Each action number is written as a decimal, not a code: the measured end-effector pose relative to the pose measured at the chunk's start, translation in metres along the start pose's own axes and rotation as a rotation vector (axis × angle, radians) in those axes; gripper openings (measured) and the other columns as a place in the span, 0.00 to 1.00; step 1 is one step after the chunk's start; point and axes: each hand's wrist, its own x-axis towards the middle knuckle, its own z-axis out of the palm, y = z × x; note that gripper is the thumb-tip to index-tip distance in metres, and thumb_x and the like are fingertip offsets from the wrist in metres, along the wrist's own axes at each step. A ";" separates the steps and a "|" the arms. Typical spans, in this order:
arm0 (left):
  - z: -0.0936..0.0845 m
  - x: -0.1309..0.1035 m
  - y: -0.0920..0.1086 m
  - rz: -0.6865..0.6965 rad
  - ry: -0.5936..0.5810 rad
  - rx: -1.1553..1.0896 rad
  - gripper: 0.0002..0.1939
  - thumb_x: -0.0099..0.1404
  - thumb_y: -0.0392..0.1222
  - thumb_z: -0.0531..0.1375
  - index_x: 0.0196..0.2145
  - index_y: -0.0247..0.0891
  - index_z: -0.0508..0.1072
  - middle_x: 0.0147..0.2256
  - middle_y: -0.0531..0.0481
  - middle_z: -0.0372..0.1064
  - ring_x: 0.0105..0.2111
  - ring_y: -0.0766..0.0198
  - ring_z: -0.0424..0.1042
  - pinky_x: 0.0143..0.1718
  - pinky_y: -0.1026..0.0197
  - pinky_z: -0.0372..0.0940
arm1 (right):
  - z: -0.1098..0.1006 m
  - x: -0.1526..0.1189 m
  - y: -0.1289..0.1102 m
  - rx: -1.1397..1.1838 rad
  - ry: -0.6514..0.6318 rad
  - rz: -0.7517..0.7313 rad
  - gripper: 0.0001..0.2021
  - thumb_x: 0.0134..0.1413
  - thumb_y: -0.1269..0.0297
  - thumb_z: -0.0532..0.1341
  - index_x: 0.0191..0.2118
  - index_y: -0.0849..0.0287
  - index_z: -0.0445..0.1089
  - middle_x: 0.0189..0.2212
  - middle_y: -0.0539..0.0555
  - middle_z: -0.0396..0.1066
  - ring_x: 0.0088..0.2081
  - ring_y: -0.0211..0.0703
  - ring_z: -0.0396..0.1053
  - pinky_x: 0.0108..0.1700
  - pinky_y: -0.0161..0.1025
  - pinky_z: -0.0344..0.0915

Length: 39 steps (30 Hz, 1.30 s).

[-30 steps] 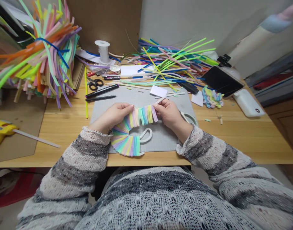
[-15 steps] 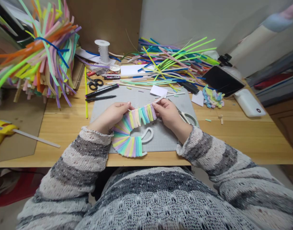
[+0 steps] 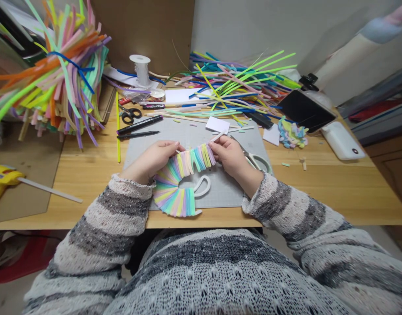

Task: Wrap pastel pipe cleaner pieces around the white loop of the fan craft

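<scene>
A curved band of pastel pipe-cleaner pieces (image 3: 174, 188), striped yellow, pink, teal and lilac, hangs in a C shape over the grey cutting mat (image 3: 227, 190). My left hand (image 3: 160, 157) pinches its upper edge at the left. At the band's upper right end, my right hand (image 3: 229, 155) pinches it, with a white stem end sticking up past the fingers. Inside the open side of the C, a white stem loop (image 3: 202, 186) shows. Green-white scissors (image 3: 258, 162) lie on the mat just beyond my right hand.
Bundled pipe cleaners (image 3: 66, 70) stand at the left, near a yellow glue gun (image 3: 4, 177). Loose pipe cleaners (image 3: 234, 83), a spool (image 3: 142, 72), black scissors (image 3: 131, 115) and markers (image 3: 140, 124) lie behind the hands. A phone (image 3: 306, 110) and a white device (image 3: 342, 141) are at the right.
</scene>
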 end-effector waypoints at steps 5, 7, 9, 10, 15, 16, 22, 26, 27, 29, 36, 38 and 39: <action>0.001 -0.005 0.006 -0.041 -0.005 0.007 0.15 0.59 0.50 0.58 0.32 0.36 0.76 0.26 0.48 0.69 0.21 0.67 0.63 0.22 0.64 0.57 | 0.001 0.000 -0.001 -0.015 -0.003 -0.002 0.13 0.40 0.57 0.67 0.29 0.58 0.67 0.24 0.47 0.69 0.26 0.35 0.67 0.28 0.34 0.65; 0.002 -0.008 0.010 -0.076 0.000 0.023 0.13 0.58 0.50 0.59 0.31 0.36 0.75 0.24 0.50 0.67 0.19 0.68 0.60 0.20 0.65 0.55 | 0.001 0.000 -0.002 -0.009 -0.002 -0.002 0.13 0.40 0.57 0.67 0.28 0.58 0.67 0.24 0.47 0.69 0.26 0.35 0.66 0.28 0.34 0.65; 0.002 -0.010 0.013 -0.103 -0.017 0.054 0.11 0.57 0.48 0.61 0.28 0.37 0.74 0.22 0.52 0.65 0.18 0.70 0.58 0.19 0.66 0.52 | 0.002 0.000 -0.002 -0.006 -0.002 -0.006 0.13 0.40 0.57 0.67 0.28 0.59 0.67 0.23 0.47 0.68 0.25 0.35 0.66 0.27 0.33 0.64; 0.002 -0.011 0.014 -0.107 -0.031 0.070 0.10 0.56 0.47 0.61 0.27 0.37 0.73 0.21 0.53 0.64 0.17 0.70 0.57 0.18 0.66 0.51 | 0.002 -0.001 -0.002 -0.007 -0.003 -0.009 0.13 0.40 0.57 0.67 0.28 0.59 0.67 0.23 0.47 0.68 0.25 0.34 0.66 0.27 0.33 0.64; 0.000 -0.012 0.017 -0.068 -0.057 0.145 0.09 0.56 0.45 0.61 0.23 0.37 0.70 0.17 0.56 0.59 0.15 0.72 0.52 0.17 0.66 0.48 | 0.001 -0.003 -0.004 -0.063 -0.035 -0.011 0.14 0.40 0.56 0.68 0.28 0.59 0.67 0.23 0.48 0.68 0.24 0.35 0.65 0.27 0.35 0.64; -0.001 -0.011 0.016 -0.054 -0.059 0.163 0.10 0.57 0.46 0.60 0.23 0.37 0.70 0.17 0.56 0.59 0.15 0.72 0.52 0.18 0.65 0.48 | 0.001 -0.004 -0.005 -0.077 -0.040 -0.013 0.14 0.40 0.55 0.68 0.28 0.59 0.67 0.23 0.48 0.68 0.24 0.36 0.66 0.27 0.35 0.65; 0.006 -0.013 0.011 0.248 -0.136 0.194 0.14 0.58 0.49 0.60 0.35 0.35 0.74 0.33 0.48 0.73 0.32 0.63 0.69 0.36 0.62 0.63 | 0.009 -0.015 -0.005 -0.177 -0.112 -0.043 0.15 0.43 0.52 0.67 0.29 0.59 0.69 0.23 0.50 0.70 0.25 0.38 0.67 0.29 0.38 0.66; 0.019 -0.021 0.012 0.401 -0.049 0.264 0.15 0.59 0.49 0.60 0.39 0.36 0.75 0.40 0.46 0.74 0.41 0.59 0.71 0.44 0.59 0.63 | 0.017 -0.021 -0.001 -0.276 -0.151 -0.177 0.12 0.49 0.54 0.64 0.32 0.59 0.71 0.30 0.52 0.74 0.32 0.41 0.71 0.35 0.39 0.68; 0.022 -0.022 0.012 0.415 -0.037 0.267 0.14 0.59 0.48 0.60 0.39 0.36 0.75 0.39 0.46 0.74 0.40 0.59 0.71 0.44 0.59 0.64 | 0.018 -0.022 -0.002 -0.308 -0.159 -0.218 0.11 0.51 0.56 0.63 0.33 0.59 0.71 0.31 0.52 0.74 0.33 0.41 0.71 0.37 0.39 0.68; 0.024 -0.023 0.012 0.419 0.000 0.257 0.12 0.59 0.46 0.60 0.38 0.37 0.75 0.37 0.47 0.75 0.38 0.59 0.71 0.43 0.59 0.64 | 0.019 -0.024 -0.006 -0.388 -0.184 -0.276 0.08 0.54 0.59 0.60 0.36 0.58 0.72 0.32 0.53 0.75 0.35 0.41 0.71 0.39 0.40 0.67; 0.020 -0.016 0.009 0.363 0.083 0.164 0.09 0.59 0.44 0.61 0.33 0.35 0.75 0.32 0.49 0.73 0.34 0.61 0.70 0.39 0.60 0.64 | 0.005 -0.045 -0.072 -1.112 -0.357 -0.260 0.12 0.51 0.62 0.62 0.43 0.53 0.73 0.37 0.55 0.76 0.35 0.45 0.71 0.36 0.41 0.63; 0.020 -0.015 0.010 0.346 0.100 0.141 0.10 0.59 0.45 0.60 0.32 0.35 0.74 0.32 0.49 0.73 0.34 0.62 0.70 0.39 0.61 0.63 | -0.005 -0.036 -0.093 -1.238 -0.395 -0.235 0.07 0.50 0.60 0.63 0.36 0.52 0.75 0.29 0.53 0.75 0.30 0.45 0.69 0.33 0.41 0.60; 0.020 -0.015 0.010 0.344 0.109 0.134 0.10 0.60 0.45 0.60 0.32 0.35 0.74 0.32 0.49 0.72 0.33 0.62 0.70 0.38 0.61 0.63 | -0.010 -0.025 -0.102 -1.268 -0.372 -0.250 0.06 0.50 0.60 0.63 0.34 0.52 0.75 0.27 0.52 0.74 0.29 0.44 0.67 0.33 0.40 0.59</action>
